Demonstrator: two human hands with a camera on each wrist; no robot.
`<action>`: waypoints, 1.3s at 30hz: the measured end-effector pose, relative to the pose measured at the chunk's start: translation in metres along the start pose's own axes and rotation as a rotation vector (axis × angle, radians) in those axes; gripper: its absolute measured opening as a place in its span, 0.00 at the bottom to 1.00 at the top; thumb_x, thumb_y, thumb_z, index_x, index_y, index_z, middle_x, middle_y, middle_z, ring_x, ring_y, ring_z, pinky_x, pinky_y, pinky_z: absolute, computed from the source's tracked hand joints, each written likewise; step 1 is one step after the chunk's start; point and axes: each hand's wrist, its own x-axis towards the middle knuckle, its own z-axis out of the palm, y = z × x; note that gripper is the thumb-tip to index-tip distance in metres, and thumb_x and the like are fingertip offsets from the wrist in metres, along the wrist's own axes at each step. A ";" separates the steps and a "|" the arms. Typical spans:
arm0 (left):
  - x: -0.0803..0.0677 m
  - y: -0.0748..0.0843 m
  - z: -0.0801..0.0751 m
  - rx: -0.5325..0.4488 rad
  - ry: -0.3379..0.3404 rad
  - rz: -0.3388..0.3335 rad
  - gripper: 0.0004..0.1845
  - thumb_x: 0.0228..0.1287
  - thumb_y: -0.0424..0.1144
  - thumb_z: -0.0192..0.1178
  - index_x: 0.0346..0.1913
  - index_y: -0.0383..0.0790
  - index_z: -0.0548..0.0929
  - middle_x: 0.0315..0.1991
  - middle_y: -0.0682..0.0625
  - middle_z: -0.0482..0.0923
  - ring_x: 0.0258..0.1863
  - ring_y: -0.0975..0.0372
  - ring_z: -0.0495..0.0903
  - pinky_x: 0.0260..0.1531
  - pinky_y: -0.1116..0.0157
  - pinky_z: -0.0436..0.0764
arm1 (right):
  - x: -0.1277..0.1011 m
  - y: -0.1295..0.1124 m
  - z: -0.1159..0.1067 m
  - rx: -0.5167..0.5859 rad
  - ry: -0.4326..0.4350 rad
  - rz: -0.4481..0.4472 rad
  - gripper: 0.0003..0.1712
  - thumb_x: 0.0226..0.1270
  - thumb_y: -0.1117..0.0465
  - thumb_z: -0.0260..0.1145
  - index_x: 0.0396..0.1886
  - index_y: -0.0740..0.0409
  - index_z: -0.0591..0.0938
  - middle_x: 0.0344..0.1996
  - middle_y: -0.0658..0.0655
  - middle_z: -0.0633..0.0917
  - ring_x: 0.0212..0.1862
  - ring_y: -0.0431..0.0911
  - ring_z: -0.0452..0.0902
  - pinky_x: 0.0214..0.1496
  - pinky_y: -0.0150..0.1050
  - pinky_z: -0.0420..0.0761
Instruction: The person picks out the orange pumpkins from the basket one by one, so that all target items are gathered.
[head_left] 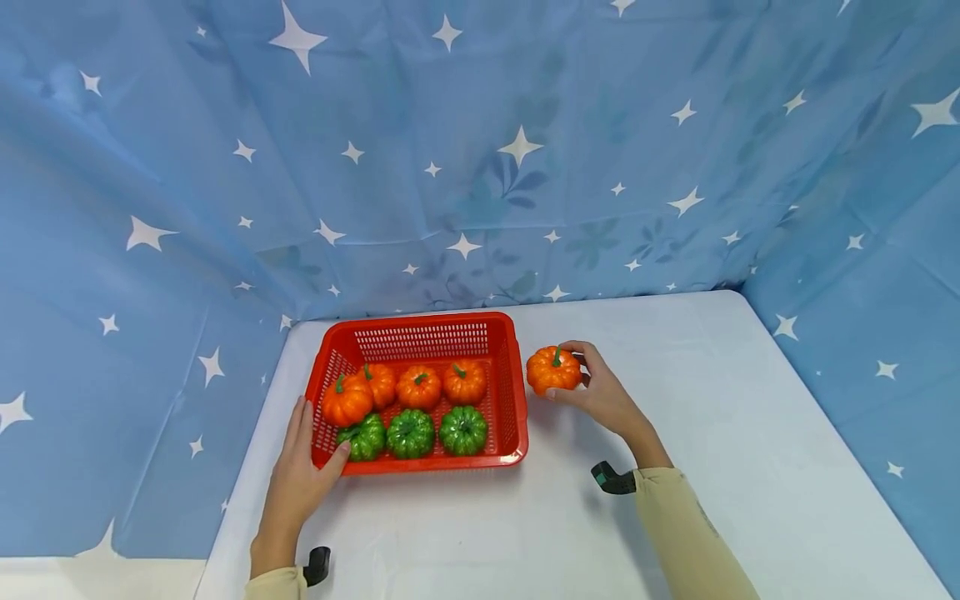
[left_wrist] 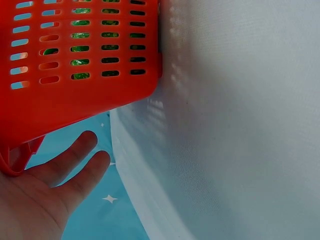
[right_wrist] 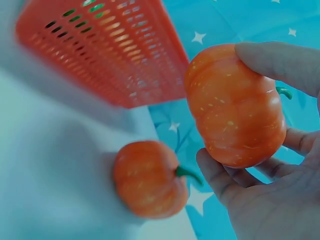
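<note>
A red slotted basket (head_left: 504, 392) sits on the white table (head_left: 750, 467), toward its left and far side, with blue star-printed cloth (head_left: 480, 150) hanging behind and at both sides. Inside the basket lie four orange pumpkins along the far row and left end, and three green pumpkins (head_left: 410, 432) in the near row. The left hand (head_left: 300, 475) rests against the basket's near left corner, fingers straight along the outer wall and thumb laid on the rim by the leftmost green one; the left wrist view shows the fingers (left_wrist: 75, 165) relaxed and spread beneath the basket's corner, past the table edge, curled round nothing. The right hand (head_left: 603, 396) is just to the right of the basket and grips an orange pumpkin (head_left: 553, 370) with a green stem, thumb over its far side and fingers wrapped under and around its right side. This pumpkin is close beside the basket's right wall, outside it. The right wrist view shows a second orange pumpkin (right_wrist: 149, 178) lying on the table below the held one (right_wrist: 235, 107), stem pointing right; whether the two touch cannot be told.
</note>
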 end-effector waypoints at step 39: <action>-0.001 -0.002 0.001 -0.004 0.019 0.003 0.49 0.65 0.57 0.58 0.79 0.50 0.41 0.79 0.55 0.35 0.73 0.41 0.54 0.58 0.32 0.63 | -0.045 0.065 0.014 -0.184 -0.063 0.055 0.46 0.56 0.53 0.74 0.73 0.46 0.65 0.70 0.56 0.67 0.67 0.57 0.65 0.67 0.60 0.66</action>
